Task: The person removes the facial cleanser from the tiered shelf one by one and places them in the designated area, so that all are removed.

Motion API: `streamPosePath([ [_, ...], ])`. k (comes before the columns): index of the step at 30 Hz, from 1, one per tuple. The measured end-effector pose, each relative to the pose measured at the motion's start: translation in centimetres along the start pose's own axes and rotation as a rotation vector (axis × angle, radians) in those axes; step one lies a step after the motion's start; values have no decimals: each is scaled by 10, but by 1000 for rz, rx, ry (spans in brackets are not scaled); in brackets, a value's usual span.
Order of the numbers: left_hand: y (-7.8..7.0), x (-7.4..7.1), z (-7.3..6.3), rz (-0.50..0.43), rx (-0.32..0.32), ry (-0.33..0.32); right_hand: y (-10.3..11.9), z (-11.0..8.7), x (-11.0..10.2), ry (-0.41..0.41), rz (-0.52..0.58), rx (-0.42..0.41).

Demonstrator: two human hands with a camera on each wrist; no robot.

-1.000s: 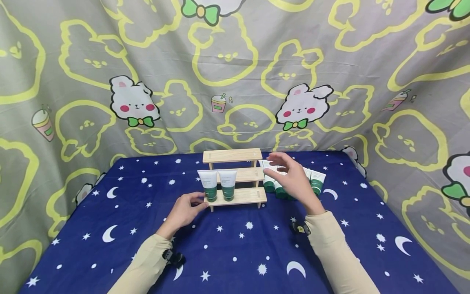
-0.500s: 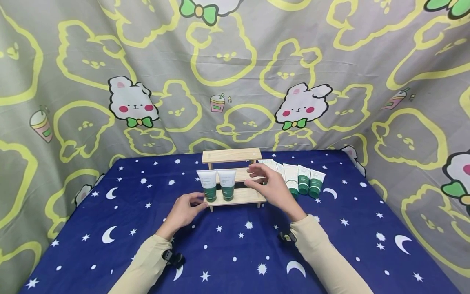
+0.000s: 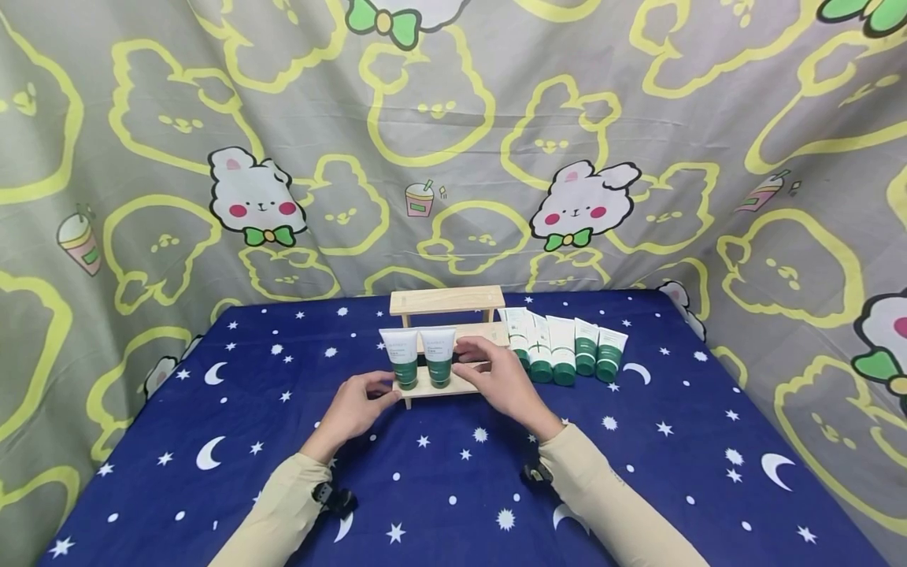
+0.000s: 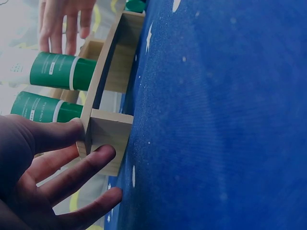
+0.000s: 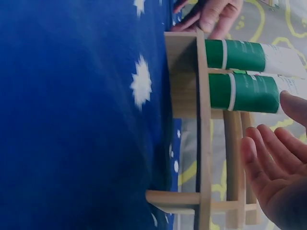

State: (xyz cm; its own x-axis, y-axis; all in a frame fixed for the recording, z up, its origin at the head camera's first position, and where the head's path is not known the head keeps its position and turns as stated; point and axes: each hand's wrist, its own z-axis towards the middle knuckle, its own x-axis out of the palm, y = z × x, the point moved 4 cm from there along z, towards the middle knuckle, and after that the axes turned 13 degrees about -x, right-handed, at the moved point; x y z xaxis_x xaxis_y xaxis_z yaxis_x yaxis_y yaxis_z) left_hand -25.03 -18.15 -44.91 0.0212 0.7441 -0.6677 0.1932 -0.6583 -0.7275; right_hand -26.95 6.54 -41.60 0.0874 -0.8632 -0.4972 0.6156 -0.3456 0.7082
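Observation:
A pale wooden three-step stand [image 3: 448, 299] holds two upright white-and-green squeeze tubes on its lowest step. The left tube [image 3: 401, 356] is by my left hand [image 3: 357, 405], which grips the step's left end. In the left wrist view the left thumb [image 4: 64, 134] presses the board's edge, its fingers spread beside the stand's leg. Close to the right tube [image 3: 438, 356] is my right hand [image 3: 503, 382], its fingers loosely bent. The right wrist view has its thumb [image 5: 291, 103] at the right tube's side, seemingly touching; the other fingers are apart from it.
Several more white-and-green tubes [image 3: 562, 346] lie fanned out on the table to the right of the stand. A dark blue cloth with moons and stars [image 3: 453, 480] covers the table. A patterned grey curtain [image 3: 453, 181] hangs behind and at the sides.
My right hand has moved left from over the fanned tubes to the right tube on the stand, uncovering the loose tubes. My left hand has stayed at the stand's left end.

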Motion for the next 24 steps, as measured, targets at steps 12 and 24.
streamPosePath([
  [12, 1, 0, 0, -1, 1, 4, -2, -1, 12, 44, 37, 9],
  [24, 1, 0, 0, -2, 2, 2, -1, 4, 19, 11, 21, 8],
])
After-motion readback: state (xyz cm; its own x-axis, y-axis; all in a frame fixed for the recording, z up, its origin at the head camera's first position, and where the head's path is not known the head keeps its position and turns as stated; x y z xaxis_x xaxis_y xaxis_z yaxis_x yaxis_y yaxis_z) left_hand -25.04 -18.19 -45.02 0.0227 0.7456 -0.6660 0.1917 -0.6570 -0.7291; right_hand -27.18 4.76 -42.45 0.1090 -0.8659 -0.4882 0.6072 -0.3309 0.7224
